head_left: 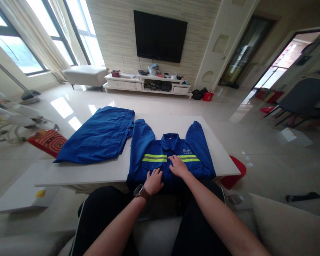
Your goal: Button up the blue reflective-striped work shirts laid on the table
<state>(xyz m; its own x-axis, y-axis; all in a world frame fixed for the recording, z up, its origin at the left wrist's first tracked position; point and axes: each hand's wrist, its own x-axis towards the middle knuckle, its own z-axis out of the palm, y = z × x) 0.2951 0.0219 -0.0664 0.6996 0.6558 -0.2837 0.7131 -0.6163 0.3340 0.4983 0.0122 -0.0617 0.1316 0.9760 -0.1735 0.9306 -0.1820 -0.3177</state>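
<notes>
A smooth white table (96, 174) with a hard, straight-edged top carries two pieces of matte blue fabric. The blue jacket (160, 147) lies front up at its near edge, its sleeves bulging into soft, rounded humps on both sides. To its left is a folded blue cloth (98, 135) – a broad slanted slab, lightly creased, with one pointed corner overhanging the tabletop. The left hand (153, 183) rests on the jacket front with fingers loosely spread, gripping nothing. The right hand (178, 166) has bent fingers at the front closure; whether they pinch the fabric I cannot tell. A flat yellow-and-grey band (154, 156) crosses the chest below the pointed collar (170, 141), and a round watch (138, 190) on a brown strap sits at the left wrist.

The jacket's lower part is hard to make out – dark and partly behind the hands – and the small print (187, 152) on its chest is too blurred to read
</notes>
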